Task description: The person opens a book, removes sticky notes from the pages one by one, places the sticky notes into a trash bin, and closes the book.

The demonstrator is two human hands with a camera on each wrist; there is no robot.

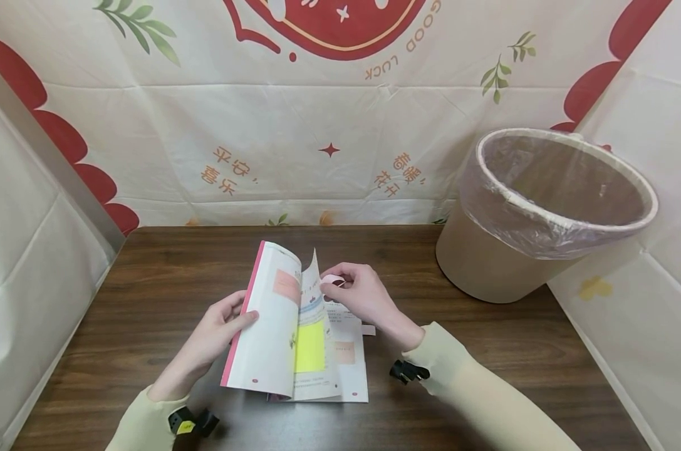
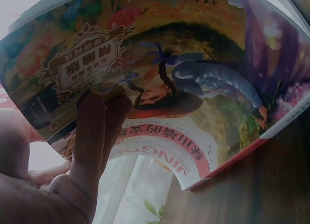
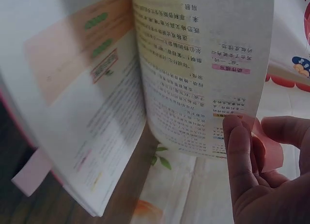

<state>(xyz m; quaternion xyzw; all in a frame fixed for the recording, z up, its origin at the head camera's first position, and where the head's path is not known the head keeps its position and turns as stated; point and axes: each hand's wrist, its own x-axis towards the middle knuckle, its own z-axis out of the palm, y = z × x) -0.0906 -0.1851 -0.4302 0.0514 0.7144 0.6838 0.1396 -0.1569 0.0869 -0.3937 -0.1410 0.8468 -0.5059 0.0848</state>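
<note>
Where the cloth on the left meets the wooden table (image 1: 148, 282), a pale sleeve (image 1: 145, 419) reaches in, with a small black device (image 1: 190, 423) at its cuff. The left hand (image 1: 218, 329) grips the book (image 1: 264, 326) by its outer left edge, thumb on the inner page and fingers behind the illustrated cover (image 2: 208, 93), with only the book's thickness between them. The book is spread near the middle of the table, its left part raised and curved, its right part lying low. On the left page is a peach panel (image 1: 287, 286); next to it, 1 partly lifted leaf (image 1: 317, 385) shows a bright yellow patch (image 1: 311, 346). Another peach panel (image 1: 344, 352) is on the lower right page, making 2 in view from above. At the leaf's upper right edge, the right hand (image 1: 368, 300) has its fingers curled, nearly closed, round a pink paper slip (image 3: 271, 156); I cannot tell whether they also pinch the leaf. Just below that hand, 1 pink tab (image 1: 368, 330) juts from the book's right edge. Farther right, behind the right arm, stands a beige bin (image 1: 481, 266) lined with a clear bag (image 1: 487, 207).
</note>
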